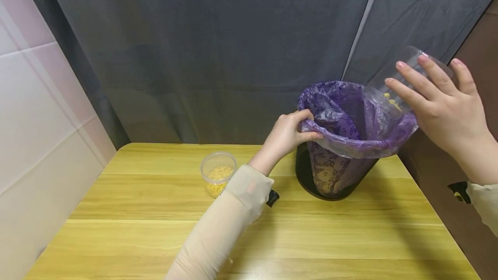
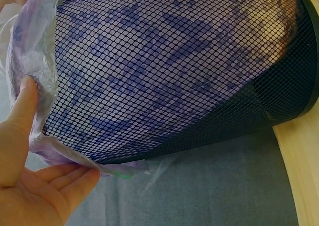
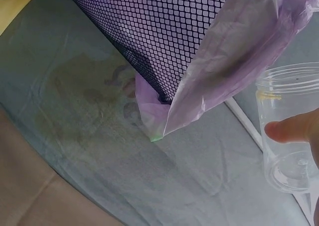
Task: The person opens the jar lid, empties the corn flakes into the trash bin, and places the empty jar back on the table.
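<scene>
A black mesh wastebasket (image 1: 342,176) stands tilted toward the right on the table, lined with a purple plastic bag (image 1: 354,141) folded over its rim. My left hand (image 1: 285,135) grips the bagged rim at its left side, thumb outside. In my right hand (image 1: 451,107) is a clear plastic jar (image 3: 285,161), held with spread fingers and tipped mouth-down over the basket's right rim. A few yellow bits (image 1: 392,102) cling near the jar's mouth. Yellowish contents show through the basket's mesh low down.
A second clear jar (image 1: 218,159), partly filled with yellow pieces, stands upright on the wooden table (image 1: 155,211), left of the basket and close to my left sleeve (image 1: 229,215). A grey curtain (image 1: 214,55) hangs behind. A brown surface (image 1: 432,176) borders the right side.
</scene>
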